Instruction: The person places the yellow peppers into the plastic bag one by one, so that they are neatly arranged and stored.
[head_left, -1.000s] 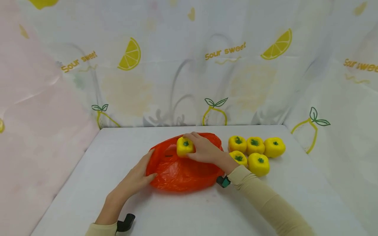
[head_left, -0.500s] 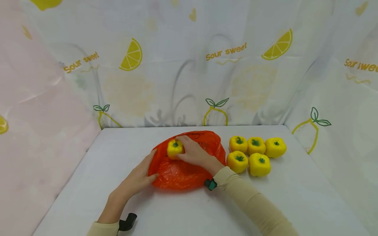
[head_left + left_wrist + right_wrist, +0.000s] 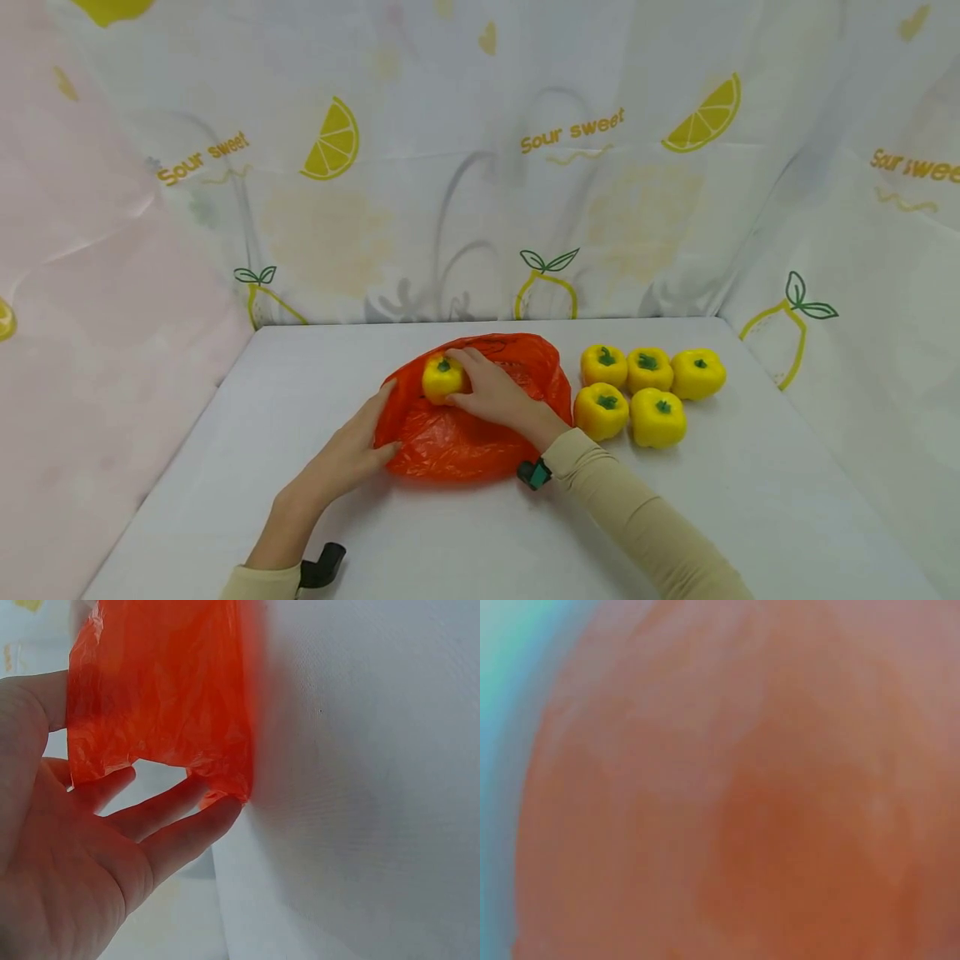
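Observation:
A red plastic bag (image 3: 465, 450) lies spread on the white table, its mouth facing up. My left hand (image 3: 348, 450) holds the bag's left side, thumb toward the front and fingers toward the back. In the left wrist view, the fingers (image 3: 187, 836) of that hand reach to the bag's edge. My right hand (image 3: 498, 396) grips a yellow bell pepper (image 3: 441, 379) over the bag's opening, near its left side. The pepper's green stem points up. The right wrist view is filled by blurred red film of the bag (image 3: 780, 847), hiding the hand there.
Several more yellow bell peppers (image 3: 658, 418) stand in two rows just right of the bag. White table surface (image 3: 750, 500) extends around them. A printed fabric backdrop (image 3: 480, 208) rises behind the table and along both sides.
My right hand has moved left with the bell pepper, deeper over the bag, then held nearly still for the last half second. My left hand has stayed at the bag's side.

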Available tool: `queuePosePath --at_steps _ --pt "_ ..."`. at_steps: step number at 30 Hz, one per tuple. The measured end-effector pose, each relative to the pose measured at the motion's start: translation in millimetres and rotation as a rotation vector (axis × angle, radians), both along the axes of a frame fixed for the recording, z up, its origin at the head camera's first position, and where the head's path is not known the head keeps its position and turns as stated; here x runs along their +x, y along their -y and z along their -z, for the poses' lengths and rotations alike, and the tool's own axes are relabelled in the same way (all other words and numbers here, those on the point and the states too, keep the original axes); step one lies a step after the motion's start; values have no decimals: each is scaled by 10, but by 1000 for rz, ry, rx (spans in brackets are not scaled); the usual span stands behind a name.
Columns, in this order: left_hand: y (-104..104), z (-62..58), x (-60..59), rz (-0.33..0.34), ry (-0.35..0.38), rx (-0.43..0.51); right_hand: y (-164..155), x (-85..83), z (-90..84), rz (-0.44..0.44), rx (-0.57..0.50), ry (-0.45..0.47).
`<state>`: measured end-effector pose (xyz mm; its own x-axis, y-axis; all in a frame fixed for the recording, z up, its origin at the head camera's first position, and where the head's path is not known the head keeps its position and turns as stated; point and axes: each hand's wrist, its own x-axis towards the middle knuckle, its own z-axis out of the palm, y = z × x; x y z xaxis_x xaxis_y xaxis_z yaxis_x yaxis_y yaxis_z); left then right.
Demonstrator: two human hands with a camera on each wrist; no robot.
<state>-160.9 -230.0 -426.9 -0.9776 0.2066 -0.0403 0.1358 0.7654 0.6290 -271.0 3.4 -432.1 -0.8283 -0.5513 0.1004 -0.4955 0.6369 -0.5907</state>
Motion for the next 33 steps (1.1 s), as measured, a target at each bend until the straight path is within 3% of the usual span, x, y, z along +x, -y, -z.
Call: queuePosePath --at_steps 11,18,33 --pt "2 8 -2 -10 20 4 -74 15 -77 -16 1 -45" --pt "23 20 0 -5 13 1 -188 79 -179 -38 55 -39" --pt "8 -23 -22 -8 30 6 -717 205 -375 5 146 -81"
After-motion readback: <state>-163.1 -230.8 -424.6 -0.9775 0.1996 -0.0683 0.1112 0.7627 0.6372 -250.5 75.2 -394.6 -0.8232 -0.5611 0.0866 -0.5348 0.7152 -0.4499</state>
